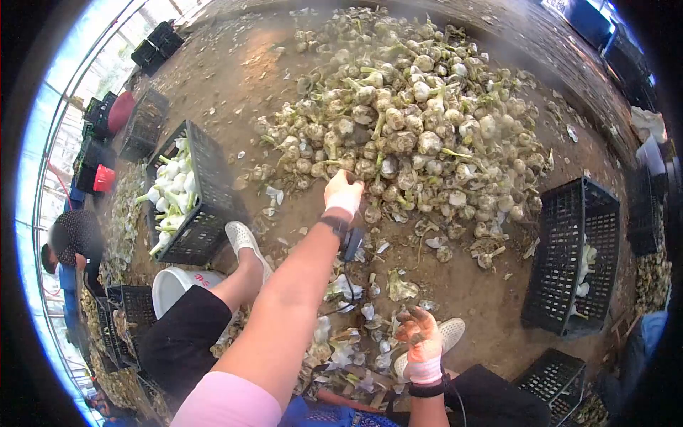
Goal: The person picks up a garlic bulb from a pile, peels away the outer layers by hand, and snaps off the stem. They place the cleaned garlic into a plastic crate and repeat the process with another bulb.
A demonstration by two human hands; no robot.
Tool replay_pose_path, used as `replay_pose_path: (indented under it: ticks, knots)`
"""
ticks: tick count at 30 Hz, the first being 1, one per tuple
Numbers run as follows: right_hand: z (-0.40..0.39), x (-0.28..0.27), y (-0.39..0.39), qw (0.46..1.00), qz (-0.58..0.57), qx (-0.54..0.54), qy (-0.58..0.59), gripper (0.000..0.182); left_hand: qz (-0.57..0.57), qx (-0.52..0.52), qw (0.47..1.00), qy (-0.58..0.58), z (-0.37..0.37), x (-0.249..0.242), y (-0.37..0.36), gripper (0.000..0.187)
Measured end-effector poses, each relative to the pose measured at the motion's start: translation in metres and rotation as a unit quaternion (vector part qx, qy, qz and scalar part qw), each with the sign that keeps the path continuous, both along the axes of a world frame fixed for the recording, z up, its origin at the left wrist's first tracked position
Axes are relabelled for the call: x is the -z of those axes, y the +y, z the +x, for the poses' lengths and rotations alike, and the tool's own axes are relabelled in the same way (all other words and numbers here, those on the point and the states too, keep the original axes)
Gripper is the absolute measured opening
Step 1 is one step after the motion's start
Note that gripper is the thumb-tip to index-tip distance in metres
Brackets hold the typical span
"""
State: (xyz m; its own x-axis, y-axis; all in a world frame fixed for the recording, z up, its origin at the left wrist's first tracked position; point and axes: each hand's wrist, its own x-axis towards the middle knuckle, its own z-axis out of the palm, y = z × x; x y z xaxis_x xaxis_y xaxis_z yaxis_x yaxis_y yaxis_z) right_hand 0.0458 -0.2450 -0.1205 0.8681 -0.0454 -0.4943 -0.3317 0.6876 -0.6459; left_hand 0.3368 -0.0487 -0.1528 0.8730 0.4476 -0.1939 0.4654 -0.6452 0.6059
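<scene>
My left hand (344, 193), in a white glove, reaches out to the near edge of a big heap of garlic bulbs (427, 121). Its fingertips are at the dirty bulbs, and the back of the hand hides whether they grip one. Closer to me, my right hand (421, 340) is raised near my shoe, palm up, in a glove with orange, soiled fingers. Those fingers are loosely bent and apart, with nothing visible in them. Peeled-off garlic skins (345, 288) litter the ground between my feet.
A black crate (206, 206) of cleaned white garlic stands at left, beside a white bucket (174, 288). Another black crate (573, 256) at right holds a few bulbs. A smaller crate (551, 381) sits lower right. Another person (75, 235) bends at far left.
</scene>
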Motion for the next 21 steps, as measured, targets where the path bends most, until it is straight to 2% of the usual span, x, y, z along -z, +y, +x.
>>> replay_pose_path:
  ticks: [1,2,4,5,6,8,10,11,12,14,15,16,17,18,19,21]
  knots:
    - [0.005,-0.006,0.0,0.999,0.018,-0.022,0.033,0.066,-0.007,0.049,0.998,-0.04,-0.016,-0.006,0.008,0.032]
    - [0.005,-0.006,0.006,0.999,0.019,-0.025,0.031,0.066,-0.013,0.098,0.992,-0.081,-0.036,-0.014,0.015,0.033]
    - [0.0,-0.001,0.021,0.998,-0.012,-0.069,0.005,0.065,-0.053,0.131,0.982,-0.128,-0.099,-0.039,0.016,0.023]
    - [0.003,-0.005,0.039,0.948,-0.299,-0.113,-0.004,0.059,-0.05,0.16,0.98,-0.111,-0.133,-0.045,0.015,0.023]
    - [0.009,-0.023,0.044,0.852,-0.49,-0.176,-0.055,0.058,-0.048,0.188,0.977,-0.093,-0.165,-0.052,0.015,0.023]
    - [0.012,-0.054,0.062,0.792,-0.578,-0.178,-0.081,0.047,-0.097,0.191,0.977,-0.012,-0.225,-0.092,0.004,0.024]
    - [0.001,-0.035,0.066,0.728,-0.634,-0.161,-0.207,0.034,-0.168,0.207,0.964,-0.012,-0.274,-0.105,-0.003,0.024]
    - [-0.003,-0.035,0.067,0.752,-0.594,-0.157,-0.24,0.026,-0.188,0.202,0.961,-0.031,-0.287,-0.111,-0.001,0.026]
    - [-0.005,-0.042,0.071,0.77,-0.567,-0.174,-0.235,0.023,-0.357,0.141,0.923,-0.041,-0.299,-0.091,0.009,0.037]
    - [-0.008,-0.063,0.075,0.847,-0.46,-0.208,-0.169,0.018,-0.299,0.103,0.941,-0.12,-0.31,-0.12,0.029,0.058]
    - [-0.011,-0.059,0.077,0.943,-0.247,-0.166,-0.15,0.018,-0.268,0.123,0.95,-0.104,-0.317,-0.14,0.042,0.069]
    - [-0.012,-0.068,0.073,0.974,-0.119,-0.18,-0.072,0.023,-0.237,0.144,0.957,-0.09,-0.321,-0.155,0.053,0.079]
    - [-0.015,-0.069,0.071,0.975,-0.089,-0.191,-0.072,0.025,-0.231,0.183,0.952,-0.081,-0.328,-0.154,0.057,0.088]
    - [-0.018,-0.07,0.071,0.975,-0.059,-0.203,-0.071,0.027,-0.294,0.215,0.923,-0.128,-0.333,-0.139,0.054,0.086]
    - [-0.02,-0.083,0.075,0.977,0.022,-0.199,-0.068,0.032,-0.267,0.209,0.933,-0.124,-0.336,-0.141,0.05,0.084]
    - [-0.018,-0.089,0.081,0.979,0.041,-0.183,-0.079,0.032,-0.245,0.206,0.94,-0.122,-0.339,-0.147,0.047,0.082]
